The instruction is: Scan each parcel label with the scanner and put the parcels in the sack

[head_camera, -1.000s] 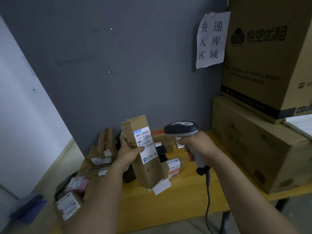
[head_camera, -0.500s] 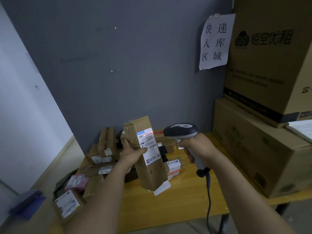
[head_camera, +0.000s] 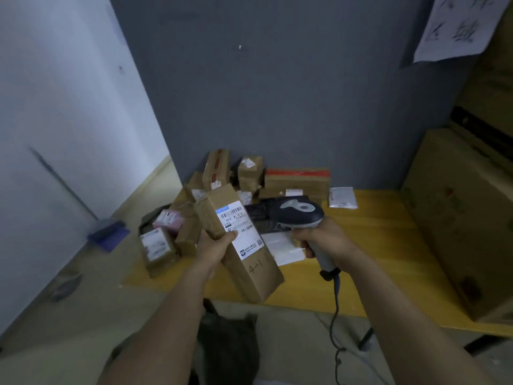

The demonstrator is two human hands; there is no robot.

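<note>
My left hand (head_camera: 215,247) grips the parcel (head_camera: 251,276) from its left side. The thumb (head_camera: 231,234) lies across the white label (head_camera: 239,228), and the other fingers are hidden behind the cardboard. My right hand (head_camera: 324,240) is clenched round the handle of the scanner (head_camera: 298,211), fingers curled under its head. The cable (head_camera: 336,301) hangs from the grip, down past the table's near edge.

The parcel is a tall brown carton, held in the air and tilted, its top leaning away to the left. Its lower end is over the near edge of the yellow table (head_camera: 374,245). The label bears barcodes and a blue strip at its top, and "4-1" is handwritten on the bare cardboard below it. The scanner's dark head sits just right of the label, nose toward it.

Under both lies a flat white packet (head_camera: 286,247) on the table. Behind them, more parcels crowd the table's back left corner against the grey wall (head_camera: 277,93) — upright brown boxes (head_camera: 219,168) and a flat box with red tape (head_camera: 297,179). A pink parcel (head_camera: 168,219) and a labelled box (head_camera: 156,247) stand at the left edge. A white pouch (head_camera: 342,197) lies near the back edge, apart from the pile.

A large carton (head_camera: 466,218) fills the table's right end, and a paper notice (head_camera: 458,23) hangs on the wall above it. Below the near edge, between my forearms, is a dark soft shape (head_camera: 227,351) — what it is I cannot tell.
</note>
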